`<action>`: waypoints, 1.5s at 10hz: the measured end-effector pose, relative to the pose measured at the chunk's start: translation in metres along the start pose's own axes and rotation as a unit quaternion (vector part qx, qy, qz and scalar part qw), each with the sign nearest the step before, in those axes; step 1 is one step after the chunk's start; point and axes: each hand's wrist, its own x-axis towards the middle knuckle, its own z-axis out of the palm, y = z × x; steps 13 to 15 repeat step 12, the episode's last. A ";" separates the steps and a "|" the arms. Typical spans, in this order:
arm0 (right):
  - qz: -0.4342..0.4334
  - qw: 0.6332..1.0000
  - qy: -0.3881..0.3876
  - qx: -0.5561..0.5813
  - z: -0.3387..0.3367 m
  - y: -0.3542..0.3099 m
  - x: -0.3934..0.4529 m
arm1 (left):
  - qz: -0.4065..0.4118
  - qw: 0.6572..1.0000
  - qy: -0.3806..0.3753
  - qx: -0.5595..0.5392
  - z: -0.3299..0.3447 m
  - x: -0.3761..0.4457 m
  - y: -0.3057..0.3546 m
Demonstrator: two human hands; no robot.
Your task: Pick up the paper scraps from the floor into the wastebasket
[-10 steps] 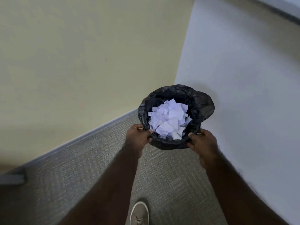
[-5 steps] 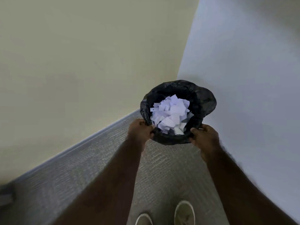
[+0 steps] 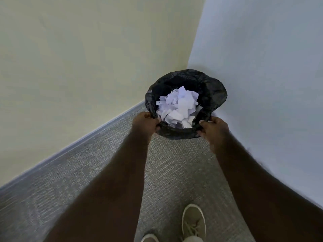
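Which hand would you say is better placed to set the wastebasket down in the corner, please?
Neither alone: the left hand and right hand each grip the wastebasket rim on opposite sides, so lowering with both seems steadiest.

Grey textured carpet [image 3: 70, 186] across the lower frame, pale yellow wall [image 3: 78, 58] at left meeting a pale blue-grey wall [image 3: 262, 67] at right in a corner, light baseboard [image 3: 73, 145] along the yellow wall, two beige laced shoes [image 3: 193, 222] at the bottom edge
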 end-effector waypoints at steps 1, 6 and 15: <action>0.018 1.000 -0.005 0.008 0.010 0.011 0.024 | -0.005 1.000 0.003 -0.008 0.005 0.022 -0.004; -0.004 0.999 -0.021 -0.047 0.018 0.024 0.085 | -0.007 1.000 -0.014 -0.001 0.018 0.078 -0.018; -0.255 0.832 0.004 -0.493 -0.027 -0.063 -0.082 | 0.183 0.913 0.055 0.360 -0.052 -0.061 0.053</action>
